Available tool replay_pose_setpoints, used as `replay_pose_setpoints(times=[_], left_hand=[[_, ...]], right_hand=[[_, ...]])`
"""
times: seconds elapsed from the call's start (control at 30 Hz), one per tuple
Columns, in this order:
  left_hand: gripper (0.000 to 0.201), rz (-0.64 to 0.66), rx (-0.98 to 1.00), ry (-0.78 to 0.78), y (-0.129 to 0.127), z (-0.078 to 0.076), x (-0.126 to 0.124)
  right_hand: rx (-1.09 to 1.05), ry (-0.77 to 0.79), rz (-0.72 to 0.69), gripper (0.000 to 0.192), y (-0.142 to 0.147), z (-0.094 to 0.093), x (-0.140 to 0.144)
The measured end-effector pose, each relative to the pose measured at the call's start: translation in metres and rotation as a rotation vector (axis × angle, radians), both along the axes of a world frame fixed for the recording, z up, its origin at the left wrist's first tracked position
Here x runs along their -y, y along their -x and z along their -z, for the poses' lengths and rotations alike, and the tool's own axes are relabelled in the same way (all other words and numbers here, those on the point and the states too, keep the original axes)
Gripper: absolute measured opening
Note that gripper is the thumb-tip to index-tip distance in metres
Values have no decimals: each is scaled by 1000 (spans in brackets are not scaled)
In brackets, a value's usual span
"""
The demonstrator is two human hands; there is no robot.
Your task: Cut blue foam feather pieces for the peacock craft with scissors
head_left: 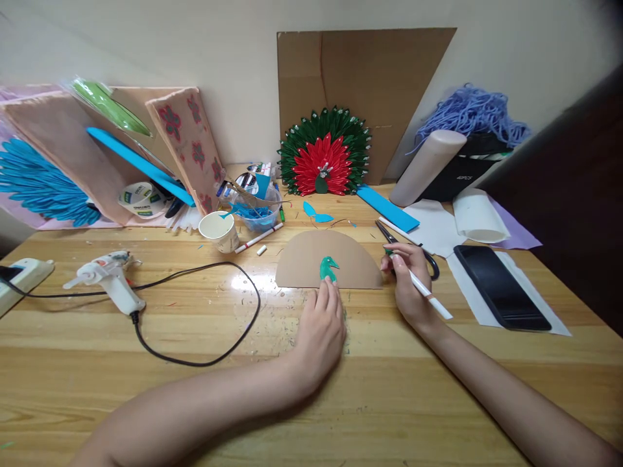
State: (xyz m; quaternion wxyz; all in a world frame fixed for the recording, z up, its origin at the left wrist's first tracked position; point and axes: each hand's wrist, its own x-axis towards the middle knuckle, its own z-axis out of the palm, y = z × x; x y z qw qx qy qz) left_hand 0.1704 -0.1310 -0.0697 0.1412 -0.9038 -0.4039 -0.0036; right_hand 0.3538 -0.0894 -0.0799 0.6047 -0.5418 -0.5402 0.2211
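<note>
- The left hand point(321, 327) lies palm down on the wooden table point(311, 389), fingers loosely extended and clasping nothing; its fingertips press the lower edge of a small green bird cutout point(328, 268).
- The right hand point(406, 282) is wrapped around a white marker point(423, 292), whose green tip points toward the cutout while the barrel slants out to the right past the wrist.
- The green bird cutout rests on the bottom centre of a brown cardboard semicircle point(328, 256), which lies flat on the table between the two hands.
- Just behind the right hand lie black-handled scissors point(409, 246), partly hidden by the fingers.
- To the right, a black phone point(501, 285) sits on a sheet of white paper point(474, 295).
- To the left, well apart from the hands, a white glue gun point(109, 275) rests on the table with its black cord point(204, 324) looping toward the centre.
- Farther back stand a paper cup point(219, 230) and a clear bowl of blue scraps point(256, 214), with a second white marker point(257, 239) beside them.
- Blue paper pieces point(316, 213) lie behind the semicircle.
- Against the wall leans a red and green peacock fan point(325, 155), in front of a large cardboard sheet point(365, 84).
</note>
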Motion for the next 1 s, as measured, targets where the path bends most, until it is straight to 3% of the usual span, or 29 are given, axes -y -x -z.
replay_pose_setpoints(times=[0.13, 0.4, 0.67, 0.77, 1.0], left_hand=[[52, -10, 41, 7, 1, -2, -1], [52, 4, 95, 61, 6, -1, -3], [53, 15, 153, 122, 7, -3, -6], [54, 9, 152, 128, 7, -4, -6], [54, 13, 144, 125, 6, -3, -6]], right_hand=[[-9, 24, -3, 20, 1, -1, 1], [-33, 217, -51, 28, 9, -3, 10], [-234, 269, -6, 32, 0, -6, -1], [-267, 237, 22, 32, -3, -6, -3], [-267, -30, 102, 22, -3, -8, 2]])
